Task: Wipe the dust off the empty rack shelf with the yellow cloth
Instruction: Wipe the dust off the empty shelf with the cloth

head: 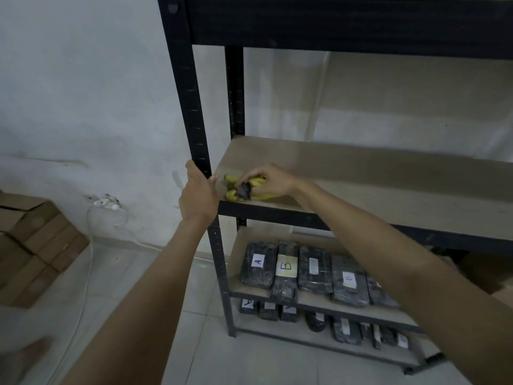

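The yellow cloth (pixel 244 188), bunched up with a dark patch on it, lies at the front left corner of the empty beige rack shelf (pixel 374 176). My right hand (pixel 270 180) presses down on the cloth with the fingers curled over it. My left hand (pixel 198 194) wraps around the black front left post (pixel 191 107) of the rack, just beside the shelf corner. The rest of that shelf is bare.
The shelf below holds several black wrapped packs (pixel 313 269), some labelled A and B, and more lie on the bottom shelf (pixel 347 327). Stacked cardboard boxes (pixel 33 245) stand on the floor at left. A white cable and plugs (pixel 107 204) hang on the wall.
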